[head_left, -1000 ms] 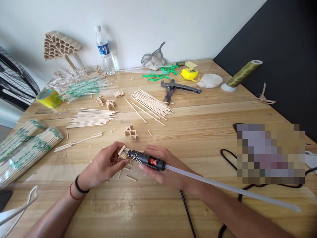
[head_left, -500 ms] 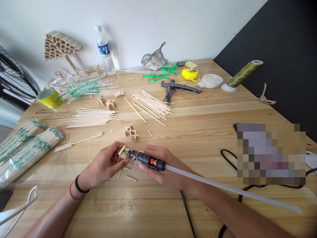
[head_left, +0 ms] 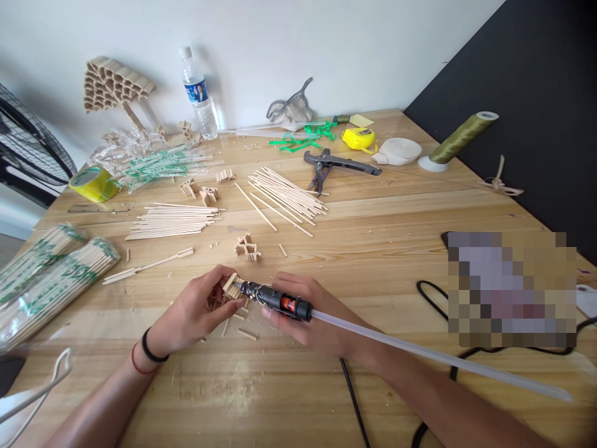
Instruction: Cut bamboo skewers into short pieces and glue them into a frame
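Observation:
Between the fingers of my left hand (head_left: 198,306) is a small block of short wooden sticks (head_left: 231,286). My right hand (head_left: 310,311) is wrapped round a black hot glue gun (head_left: 275,300), its nozzle tip at the block. A long translucent glue stick (head_left: 433,354) runs out of the back of the gun to the right. Cut stick pieces (head_left: 247,334) lie on the table under my hands. Just beyond them stands a small cluster of glued sticks (head_left: 247,247). My left fingertips are partly hidden behind the block.
Loose wooden sticks (head_left: 286,198) and a second pile (head_left: 175,221) lie farther back. Bagged sticks (head_left: 56,280) are at left. Behind are a cutter tool (head_left: 342,163), yellow tape measure (head_left: 358,139), water bottle (head_left: 198,99) and thread spool (head_left: 461,143). Black cable (head_left: 352,398) crosses the front right.
Hardly anything differs. Both hands, the glue gun and the stick block keep their places; the view has shifted very slightly.

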`<action>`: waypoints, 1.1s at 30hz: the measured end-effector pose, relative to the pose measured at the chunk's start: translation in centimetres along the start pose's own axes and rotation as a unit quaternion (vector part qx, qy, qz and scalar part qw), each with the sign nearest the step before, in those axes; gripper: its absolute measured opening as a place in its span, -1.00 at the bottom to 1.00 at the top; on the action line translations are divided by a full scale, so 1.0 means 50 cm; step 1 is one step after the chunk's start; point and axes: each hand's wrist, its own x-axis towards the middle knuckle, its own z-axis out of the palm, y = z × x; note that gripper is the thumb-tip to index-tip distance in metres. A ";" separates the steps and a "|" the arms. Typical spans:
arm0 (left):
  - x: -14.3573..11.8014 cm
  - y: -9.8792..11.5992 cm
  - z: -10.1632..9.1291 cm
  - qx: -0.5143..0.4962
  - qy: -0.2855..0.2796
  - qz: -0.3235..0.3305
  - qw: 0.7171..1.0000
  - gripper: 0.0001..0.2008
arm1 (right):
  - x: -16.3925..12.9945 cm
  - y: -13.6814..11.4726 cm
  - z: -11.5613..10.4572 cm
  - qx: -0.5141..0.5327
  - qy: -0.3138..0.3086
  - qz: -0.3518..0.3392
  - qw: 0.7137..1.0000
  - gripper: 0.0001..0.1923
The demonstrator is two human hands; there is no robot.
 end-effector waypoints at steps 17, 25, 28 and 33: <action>0.000 -0.001 0.000 -0.002 0.002 0.001 1.000 -0.69 | -0.001 0.003 0.000 -0.015 0.000 -0.013 1.000 -0.84; -0.001 -0.004 0.000 0.003 0.002 0.004 1.000 -0.70 | 0.000 0.001 0.000 -0.028 -0.009 -0.006 1.000 -0.81; -0.001 -0.005 -0.001 0.011 0.003 0.005 1.000 -0.69 | 0.000 0.001 0.000 -0.029 -0.008 -0.007 1.000 -0.82; 0.000 -0.002 -0.001 0.004 -0.002 0.001 1.000 -0.70 | -0.001 0.003 0.001 -0.013 -0.011 0.009 1.000 -0.82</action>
